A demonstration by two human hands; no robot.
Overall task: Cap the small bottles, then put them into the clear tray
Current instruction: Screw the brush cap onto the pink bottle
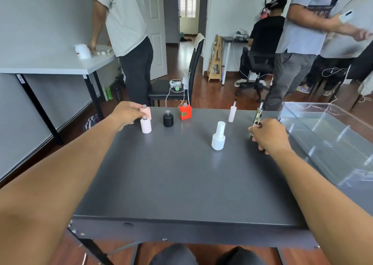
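On the dark grey table (171,174), my left hand (126,113) grips a pink square bottle (147,111) at the far left; its neck is uncapped. In front of it stands a pale pink round bottle (145,125), also uncapped. A black bottle (168,119) and a red square bottle (185,112) stand open further right. A white capped bottle (218,136) stands mid-table. A pale pink brush cap (232,113) stands upright behind it. My right hand (269,135) has its fingers curled round a cap by the gold brush cap (257,114). The clear tray (331,141) sits at the right.
Several people stand or sit beyond the table. A black chair (171,89) with cables on it stands just behind the far edge. A white table (56,67) is at the left against the wall.
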